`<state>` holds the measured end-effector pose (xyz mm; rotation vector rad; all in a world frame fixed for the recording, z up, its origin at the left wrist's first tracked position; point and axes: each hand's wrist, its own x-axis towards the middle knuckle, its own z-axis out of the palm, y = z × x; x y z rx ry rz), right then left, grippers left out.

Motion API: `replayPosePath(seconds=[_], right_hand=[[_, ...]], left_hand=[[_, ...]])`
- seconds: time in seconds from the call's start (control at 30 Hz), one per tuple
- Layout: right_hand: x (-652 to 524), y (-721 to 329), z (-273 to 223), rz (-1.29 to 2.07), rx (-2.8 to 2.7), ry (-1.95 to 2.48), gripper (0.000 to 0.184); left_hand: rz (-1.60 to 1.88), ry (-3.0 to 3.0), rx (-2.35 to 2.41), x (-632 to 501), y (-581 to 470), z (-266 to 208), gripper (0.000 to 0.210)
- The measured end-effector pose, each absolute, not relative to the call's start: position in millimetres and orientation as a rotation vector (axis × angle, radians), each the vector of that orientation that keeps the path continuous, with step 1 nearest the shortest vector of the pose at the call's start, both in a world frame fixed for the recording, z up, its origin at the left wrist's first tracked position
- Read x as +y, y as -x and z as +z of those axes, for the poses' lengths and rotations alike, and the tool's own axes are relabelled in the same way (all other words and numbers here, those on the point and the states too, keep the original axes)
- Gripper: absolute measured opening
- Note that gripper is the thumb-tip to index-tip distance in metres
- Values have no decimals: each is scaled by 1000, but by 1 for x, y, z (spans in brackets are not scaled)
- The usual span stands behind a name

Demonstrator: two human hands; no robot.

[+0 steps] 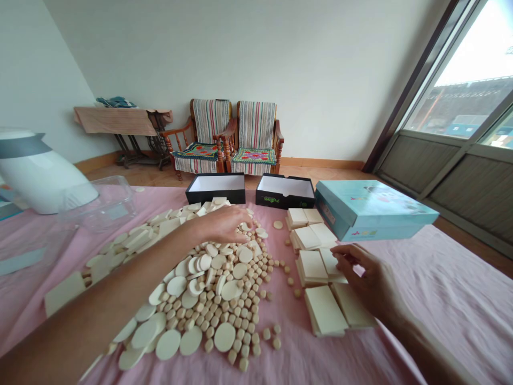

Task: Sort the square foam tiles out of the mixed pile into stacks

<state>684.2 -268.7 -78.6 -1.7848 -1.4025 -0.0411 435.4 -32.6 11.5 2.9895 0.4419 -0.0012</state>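
My left hand [228, 222] reaches over the far side of a heap of pale wooden pieces, its fingers bent down among them. Whatever those fingers hold is hidden. Round wooden discs [224, 337] and small wooden cubes [240, 299] spread out below my left forearm. On the right, short stacks of rectangular wooden tiles [313, 267] stand in two columns. My right hand [363, 272] is at the outer column, thumb and index finger closed together at the edge of a wooden tile [332, 262] on top of one stack.
Two open black boxes [216, 195] [285, 200] and a closed light-blue box [372, 208] line the back of the pink cloth [449, 299]. At left are a clear plastic container [108, 200] and a white jug [40, 176]. Two wooden armchairs [256, 128] stand beyond.
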Motion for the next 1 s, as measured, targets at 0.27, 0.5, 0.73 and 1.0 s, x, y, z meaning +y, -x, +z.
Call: replayPosePath(seconds=[0.27,0.5,0.73,1.0], right_hand=[[-274,-675,-66,-136,-1449,1767,13],[-275,-677,-61,-128,-1459,1763,12],[-275,-679,-63,-110,-1443,1757,13],[-272,-685,-70,-99,-1417,1749,15]], left_hand=[[162,-2892,396,-40,-529,-62,47],[213,-2927,319,-54,-523,-65,20],[-166,-2923,3,-39,-483,-31,15],[212,-2931,564,-57,-466,-17,15]])
